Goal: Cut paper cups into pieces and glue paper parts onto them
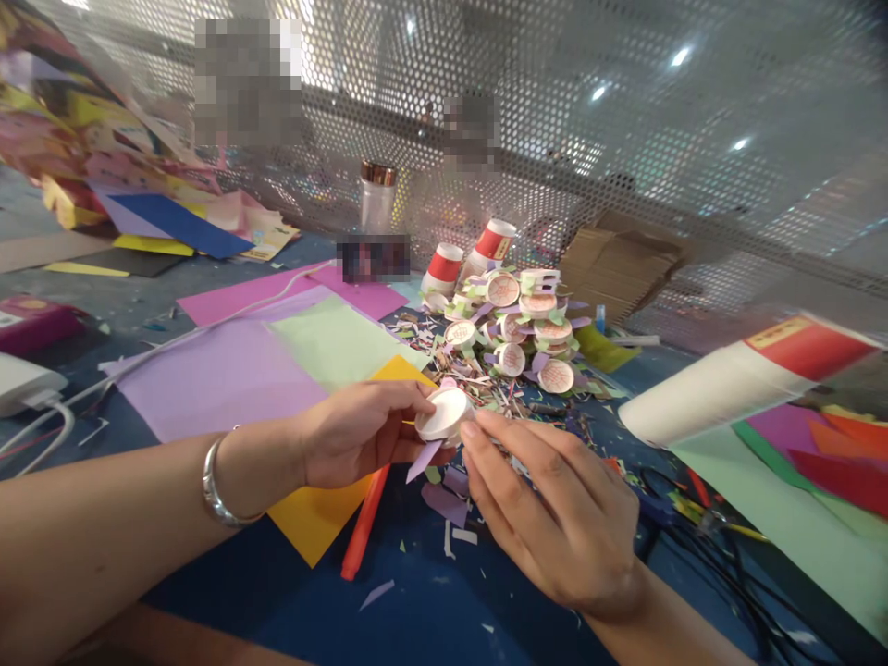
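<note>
White card forms the small round piece (450,407), a lilac tab (423,460) jutting from it at 7 o'clock, held above the blue table (416,620). From 9 o'clock, the left hand (351,430) has its fingers clamped on the rim; from 4 o'clock, the right hand (561,518) touches the edge with its fingertips, though whether they pinch, I cannot tell. Similar pieces (556,376) are heaped at 1 o'clock; an orange-red marker (364,527) lies at 7, stacked paper cups (708,388) at 3.
</note>
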Tool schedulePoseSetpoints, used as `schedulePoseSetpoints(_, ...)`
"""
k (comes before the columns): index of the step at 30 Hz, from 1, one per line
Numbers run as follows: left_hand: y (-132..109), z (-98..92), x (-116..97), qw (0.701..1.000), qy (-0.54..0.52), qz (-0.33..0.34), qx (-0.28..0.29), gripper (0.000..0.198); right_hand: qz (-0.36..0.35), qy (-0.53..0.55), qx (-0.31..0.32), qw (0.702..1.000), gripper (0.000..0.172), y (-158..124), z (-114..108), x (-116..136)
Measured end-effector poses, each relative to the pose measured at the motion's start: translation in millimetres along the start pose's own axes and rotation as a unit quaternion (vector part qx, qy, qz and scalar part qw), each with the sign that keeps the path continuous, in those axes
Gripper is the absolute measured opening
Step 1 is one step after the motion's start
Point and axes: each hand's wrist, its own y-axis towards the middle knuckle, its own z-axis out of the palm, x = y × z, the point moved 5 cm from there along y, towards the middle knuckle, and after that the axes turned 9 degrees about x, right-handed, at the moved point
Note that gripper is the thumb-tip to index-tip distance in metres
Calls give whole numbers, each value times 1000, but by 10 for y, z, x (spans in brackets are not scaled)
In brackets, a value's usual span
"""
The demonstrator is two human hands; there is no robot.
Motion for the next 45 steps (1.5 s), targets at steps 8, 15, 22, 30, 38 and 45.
schedulePoseSetpoints(8, -6, 15, -4, 1000, -9, -12, 4, 17, -2, -15, -11, 1000, 39, 16, -16, 22)
schedulePoseSetpoints(15, -15, 23, -9, 1000, -14, 1, 23, 14, -3, -3, -19, 1000, 41, 23, -47, 9)
schedulePoseSetpoints(22, -33, 13, -79, 999, 26, 32, 22, 10, 45, 61, -29, 997, 36, 7, -69, -83)
schedulePoseSetpoints(30, -36, 28, -86, 997, 60, 40, 25, 13, 45, 91, -23, 995, 35, 10, -18, -112)
schedulePoseSetpoints(38, -48, 46, -82, 996, 72, 51, 32, 14, 34, 71, -8, 997, 41, 5, -20, -89)
schedulePoseSetpoints(45, -52, 44, -55, 998, 48, 32, 28, 14, 9, 43, -1, 999, 44, 5, -54, -26)
